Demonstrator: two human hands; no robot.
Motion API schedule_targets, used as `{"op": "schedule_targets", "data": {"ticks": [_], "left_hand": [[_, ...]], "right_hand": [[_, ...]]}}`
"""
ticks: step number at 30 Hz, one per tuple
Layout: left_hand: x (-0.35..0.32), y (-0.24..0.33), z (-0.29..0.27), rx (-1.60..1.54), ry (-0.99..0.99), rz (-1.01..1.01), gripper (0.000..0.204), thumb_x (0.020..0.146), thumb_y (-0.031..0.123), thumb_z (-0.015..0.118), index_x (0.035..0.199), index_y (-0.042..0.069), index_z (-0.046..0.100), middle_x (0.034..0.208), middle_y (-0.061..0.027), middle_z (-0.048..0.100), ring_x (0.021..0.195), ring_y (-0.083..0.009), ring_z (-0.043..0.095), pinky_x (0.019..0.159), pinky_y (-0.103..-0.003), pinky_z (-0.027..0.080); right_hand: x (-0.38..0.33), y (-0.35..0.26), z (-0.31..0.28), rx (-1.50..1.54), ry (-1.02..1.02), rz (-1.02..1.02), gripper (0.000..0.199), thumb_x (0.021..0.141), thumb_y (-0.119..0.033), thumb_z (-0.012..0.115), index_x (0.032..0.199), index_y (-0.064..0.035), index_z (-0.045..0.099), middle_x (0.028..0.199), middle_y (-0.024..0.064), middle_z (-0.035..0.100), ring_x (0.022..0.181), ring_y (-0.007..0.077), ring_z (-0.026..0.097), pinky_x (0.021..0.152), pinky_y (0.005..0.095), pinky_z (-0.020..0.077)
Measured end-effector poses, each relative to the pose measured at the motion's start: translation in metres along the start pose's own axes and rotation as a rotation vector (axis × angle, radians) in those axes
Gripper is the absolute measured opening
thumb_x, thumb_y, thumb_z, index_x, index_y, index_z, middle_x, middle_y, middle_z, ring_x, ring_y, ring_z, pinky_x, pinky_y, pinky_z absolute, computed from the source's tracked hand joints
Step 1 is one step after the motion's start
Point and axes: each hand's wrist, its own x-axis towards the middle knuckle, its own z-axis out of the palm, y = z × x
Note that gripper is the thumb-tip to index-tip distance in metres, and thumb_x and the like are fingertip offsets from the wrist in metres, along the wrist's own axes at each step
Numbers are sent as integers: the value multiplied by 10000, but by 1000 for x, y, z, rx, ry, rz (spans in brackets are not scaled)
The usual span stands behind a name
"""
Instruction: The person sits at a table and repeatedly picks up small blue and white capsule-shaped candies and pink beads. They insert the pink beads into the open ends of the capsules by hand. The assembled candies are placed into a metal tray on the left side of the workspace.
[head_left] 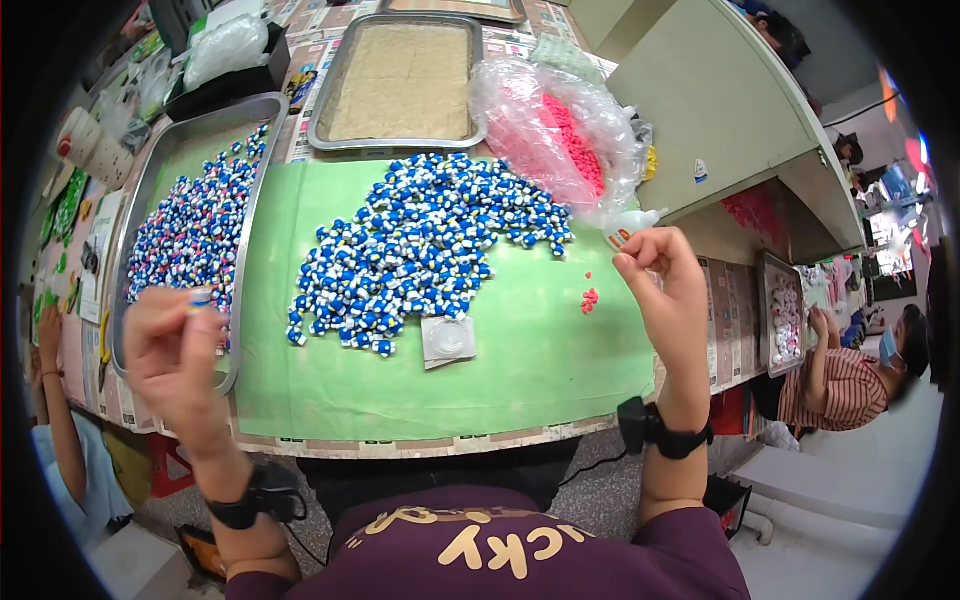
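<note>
My left hand [178, 360] is raised over the metal tray at left, thumb and fingers pinching a small blue-and-white figurine piece [200, 297]. On the right, my right hand [668, 285] is up with thumb and forefinger closed together; whatever is between the tips is too small or hidden. Just beyond those fingers shows a small squeeze bottle [638, 220] with a white nozzle, partly covered by them. A big heap of blue-and-white pieces [430, 235] covers the middle of the green mat [510, 370]. Several tiny red bits [590, 300] lie on the mat near my right hand.
A metal tray [262, 165] of similar pieces with red spots stands left. Beyond the heap are a lined tray [400, 85] and a plastic bag [500, 110] of pink bits. A clear round dish [449, 340] sits before the heap. Co-workers sit at both sides.
</note>
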Motion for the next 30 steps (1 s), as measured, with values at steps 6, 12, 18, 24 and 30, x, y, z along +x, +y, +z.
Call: {"op": "schedule_targets", "data": {"ticks": [6,12,18,24,30], "left_hand": [[4,-31,-81,715,135,-100,142,889,11,665,1019,19,610,968,-34,591,761,-75,535,624,-208,464],[-4,-12,-33,624,78,-112,142,882,22,660,1017,32,617,938,-13,590,791,-90,559,605,-217,472],[-26,8,26,687,-528,-211,250,787,-38,677,1009,9,571,983,-99,563,805,-221,604,642,-313,499],[-35,-6,29,790,-533,-219,229,776,-45,682,973,2,575,932,-129,529,778,-299,599,696,-382,477],[-30,0,21,748,-614,-315,168,782,-29,681,926,-5,596,958,-145,544,837,-357,610,716,-420,485]], "right_hand": [[-5,51,-1,-226,-159,46,112,808,85,567,861,-1,520,780,122,603,736,232,619,670,335,478],[-2,55,9,-365,-233,15,139,779,73,592,820,-26,503,705,115,542,638,240,560,593,339,440],[2,43,12,-384,-297,77,154,790,122,540,835,-12,479,690,110,525,642,198,577,590,308,449],[-7,25,29,-221,-368,16,158,784,133,527,835,-11,491,725,109,532,667,201,557,612,312,446],[-8,22,38,-233,-423,3,152,754,113,556,825,-8,496,747,115,521,701,256,532,646,341,428]]}}
